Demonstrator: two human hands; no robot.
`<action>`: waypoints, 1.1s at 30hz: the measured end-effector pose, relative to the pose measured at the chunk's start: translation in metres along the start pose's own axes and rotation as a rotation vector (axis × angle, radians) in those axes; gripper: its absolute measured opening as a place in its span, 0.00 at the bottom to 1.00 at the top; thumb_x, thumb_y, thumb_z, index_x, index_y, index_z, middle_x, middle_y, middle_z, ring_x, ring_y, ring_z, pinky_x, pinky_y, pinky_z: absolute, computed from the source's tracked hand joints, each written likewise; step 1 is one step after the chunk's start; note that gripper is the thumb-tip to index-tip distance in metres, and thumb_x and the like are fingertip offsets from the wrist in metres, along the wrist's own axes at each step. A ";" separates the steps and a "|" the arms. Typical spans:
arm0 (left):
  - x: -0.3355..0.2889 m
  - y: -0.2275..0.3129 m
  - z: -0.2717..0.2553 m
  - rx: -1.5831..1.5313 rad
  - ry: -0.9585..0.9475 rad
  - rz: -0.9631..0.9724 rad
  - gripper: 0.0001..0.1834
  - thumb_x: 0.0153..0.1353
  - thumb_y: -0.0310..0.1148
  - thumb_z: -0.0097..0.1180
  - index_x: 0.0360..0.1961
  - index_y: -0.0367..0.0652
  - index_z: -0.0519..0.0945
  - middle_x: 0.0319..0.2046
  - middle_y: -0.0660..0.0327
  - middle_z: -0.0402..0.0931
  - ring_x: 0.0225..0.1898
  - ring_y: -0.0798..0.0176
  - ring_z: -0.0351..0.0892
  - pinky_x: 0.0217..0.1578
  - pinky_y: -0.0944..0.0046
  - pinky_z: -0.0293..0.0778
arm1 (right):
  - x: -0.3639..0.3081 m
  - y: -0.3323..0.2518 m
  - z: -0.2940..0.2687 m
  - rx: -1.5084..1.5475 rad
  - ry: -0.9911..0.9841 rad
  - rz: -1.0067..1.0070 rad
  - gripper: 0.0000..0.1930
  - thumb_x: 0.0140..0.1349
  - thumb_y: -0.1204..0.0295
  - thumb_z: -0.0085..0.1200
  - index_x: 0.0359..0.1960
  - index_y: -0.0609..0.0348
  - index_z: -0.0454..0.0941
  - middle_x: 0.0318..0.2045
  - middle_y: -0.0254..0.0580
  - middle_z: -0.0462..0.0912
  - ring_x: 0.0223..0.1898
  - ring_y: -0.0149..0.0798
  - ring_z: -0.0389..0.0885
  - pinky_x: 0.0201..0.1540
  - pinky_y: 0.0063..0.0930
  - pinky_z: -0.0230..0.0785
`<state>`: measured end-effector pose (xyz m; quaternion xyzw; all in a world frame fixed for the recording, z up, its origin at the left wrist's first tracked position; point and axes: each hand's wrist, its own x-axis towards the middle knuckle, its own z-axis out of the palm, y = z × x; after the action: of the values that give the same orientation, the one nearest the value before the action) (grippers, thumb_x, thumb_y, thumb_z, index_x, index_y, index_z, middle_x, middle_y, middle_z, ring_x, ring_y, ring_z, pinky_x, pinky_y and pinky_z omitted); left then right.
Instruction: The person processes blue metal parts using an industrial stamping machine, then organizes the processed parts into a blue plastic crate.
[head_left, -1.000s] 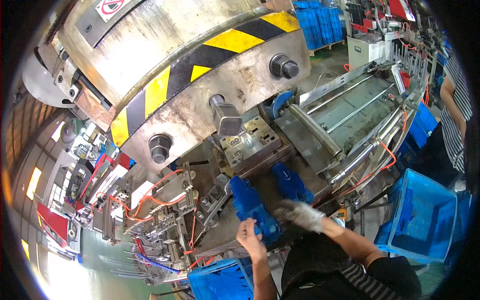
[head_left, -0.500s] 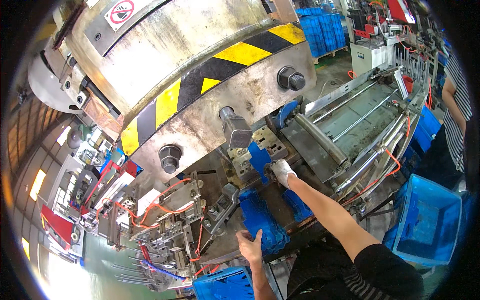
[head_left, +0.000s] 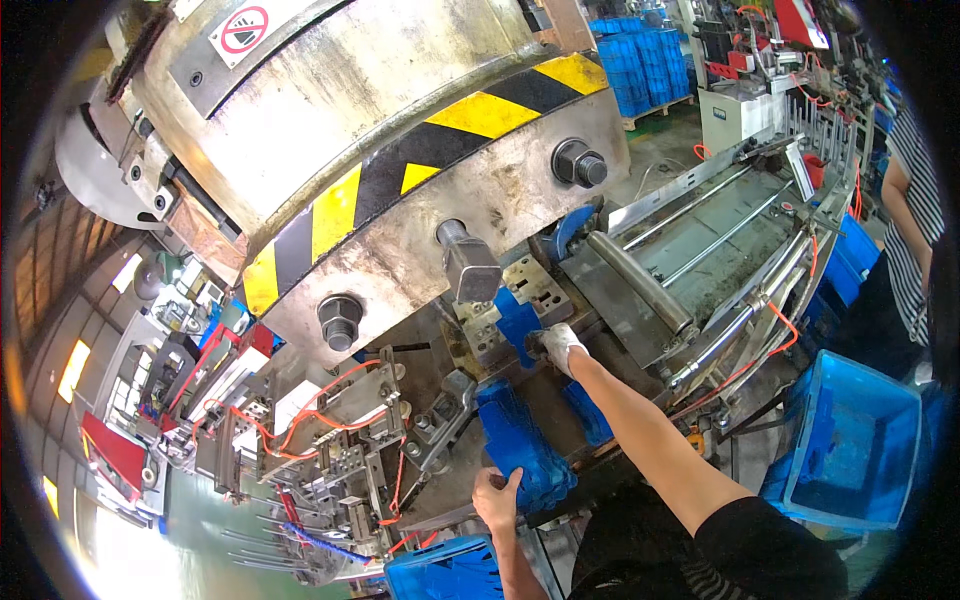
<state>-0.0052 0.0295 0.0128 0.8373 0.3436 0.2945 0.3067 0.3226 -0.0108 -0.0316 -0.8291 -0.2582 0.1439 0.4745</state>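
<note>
My right hand (head_left: 558, 347), in a pale glove with dark fingertips, closes on the near end of a flat blue plate (head_left: 517, 326). That plate's far part rests on the steel die (head_left: 538, 288) beneath the press ram. My left hand (head_left: 495, 499) is bare, thumb and fingers apart, at the near left edge of a stack of blue plates (head_left: 522, 447). Its thumb touches the stack; the fingers are partly curled and hold no plate that I can see. A smaller stack of blue plates (head_left: 588, 412) lies partly hidden behind my right forearm.
The heavy press ram (head_left: 440, 190) with a striped edge and large bolts hangs over the die. A roller conveyor frame (head_left: 640, 282) stands to the right. Blue bins (head_left: 858, 440) sit at lower right and below. Fixtures with orange hoses (head_left: 340, 410) are at left. Another person (head_left: 908, 220) stands far right.
My left hand has shifted slightly left, its thumb and fingers more curled. My right hand and the blue plate on the die have moved slightly toward me and left.
</note>
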 end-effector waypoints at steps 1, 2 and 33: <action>-0.001 -0.015 -0.007 0.018 0.024 -0.029 0.17 0.35 0.36 0.68 0.21 0.39 0.73 0.17 0.58 0.72 0.19 0.60 0.73 0.24 0.62 0.69 | -0.009 -0.027 0.010 0.005 -0.039 -0.013 0.09 0.53 0.69 0.50 0.33 0.58 0.78 0.33 0.45 0.80 0.38 0.44 0.78 0.36 0.31 0.69; -0.003 -0.027 -0.014 0.036 0.048 -0.057 0.17 0.35 0.36 0.68 0.22 0.39 0.73 0.17 0.57 0.73 0.20 0.59 0.73 0.25 0.62 0.69 | -0.018 -0.052 0.016 -0.454 -0.159 -0.154 0.08 0.53 0.69 0.51 0.32 0.56 0.78 0.32 0.43 0.80 0.37 0.42 0.79 0.35 0.29 0.69; -0.013 0.021 -0.026 -0.702 0.155 -0.186 0.12 0.51 0.23 0.54 0.15 0.42 0.68 0.16 0.74 0.57 0.20 0.78 0.50 0.20 0.74 0.46 | -0.010 -0.023 -0.005 -0.718 -0.081 -0.257 0.08 0.52 0.73 0.48 0.34 0.51 0.78 0.29 0.35 0.80 0.32 0.39 0.78 0.31 0.29 0.68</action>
<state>-0.0226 0.0161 0.0404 0.6214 0.3184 0.4281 0.5737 0.3100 -0.0102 -0.0095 -0.8971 -0.4125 0.0164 0.1574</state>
